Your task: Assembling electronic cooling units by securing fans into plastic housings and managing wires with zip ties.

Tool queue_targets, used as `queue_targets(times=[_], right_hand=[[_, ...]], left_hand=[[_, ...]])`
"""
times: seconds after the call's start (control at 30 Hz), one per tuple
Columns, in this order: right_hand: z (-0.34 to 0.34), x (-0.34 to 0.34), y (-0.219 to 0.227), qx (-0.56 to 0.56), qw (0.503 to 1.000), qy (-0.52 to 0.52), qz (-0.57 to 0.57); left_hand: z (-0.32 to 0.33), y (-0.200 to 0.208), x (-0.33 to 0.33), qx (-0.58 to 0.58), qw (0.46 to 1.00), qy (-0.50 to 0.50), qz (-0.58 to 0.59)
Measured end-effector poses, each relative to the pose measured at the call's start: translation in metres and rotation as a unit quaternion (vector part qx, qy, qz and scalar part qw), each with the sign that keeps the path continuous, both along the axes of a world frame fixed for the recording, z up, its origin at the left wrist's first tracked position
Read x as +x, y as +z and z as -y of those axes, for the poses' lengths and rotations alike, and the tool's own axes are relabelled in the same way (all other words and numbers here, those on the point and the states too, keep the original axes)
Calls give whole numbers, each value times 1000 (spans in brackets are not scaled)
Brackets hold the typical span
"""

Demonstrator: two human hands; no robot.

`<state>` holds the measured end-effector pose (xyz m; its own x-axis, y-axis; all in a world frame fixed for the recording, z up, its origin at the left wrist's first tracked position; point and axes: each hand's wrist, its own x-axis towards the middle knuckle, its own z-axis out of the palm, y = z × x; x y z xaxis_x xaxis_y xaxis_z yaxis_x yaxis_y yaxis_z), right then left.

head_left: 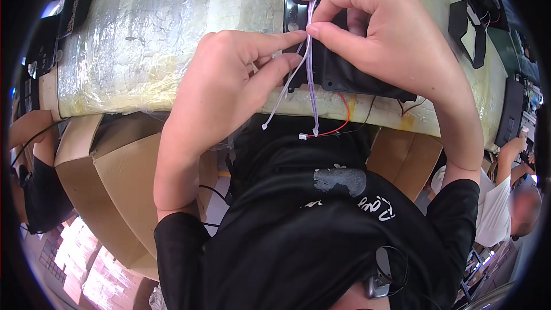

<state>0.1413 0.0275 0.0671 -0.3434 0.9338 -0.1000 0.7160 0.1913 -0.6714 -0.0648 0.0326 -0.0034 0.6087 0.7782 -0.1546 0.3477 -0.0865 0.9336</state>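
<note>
Thin white and purplish wires (312,89) hang over a black plastic housing (356,77), with small white plugs at their lower ends. My right hand (384,28) pinches these wires between thumb and index finger, above the housing. Close by on the left, my left hand (229,74) has its index fingertip against the wires and its thumb on a white strand that slants down to the left. A red wire (348,112) and a black one come out from below the housing; a white plug (303,136) sits on the red wire's end. My right fingers hide part of the housing.
The housing lies on a film-wrapped, pale work surface (132,40). Open cardboard boxes (123,178) stand below its near edge. A black frame-shaped part (469,33) lies at the right. Other people are at both sides, one in a white shirt (488,212).
</note>
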Motion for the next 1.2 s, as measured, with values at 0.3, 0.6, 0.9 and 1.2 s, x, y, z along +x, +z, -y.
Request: queue_targets(times=[0.3, 0.6, 0.9, 1.2], right_hand=[[-1, -3, 4, -22, 1000, -3, 13], [12, 11, -25, 24, 999, 36, 1], [9, 8, -23, 25, 999, 42, -9], [9, 6, -21, -7, 999, 20, -28]], left_hand=[[7, 1, 3, 15, 1000, 6, 16], [-32, 4, -9, -255, 956, -70, 123], [-11, -29, 4, -188, 948, 34, 255], [-5, -18, 8, -180, 951, 92, 236]])
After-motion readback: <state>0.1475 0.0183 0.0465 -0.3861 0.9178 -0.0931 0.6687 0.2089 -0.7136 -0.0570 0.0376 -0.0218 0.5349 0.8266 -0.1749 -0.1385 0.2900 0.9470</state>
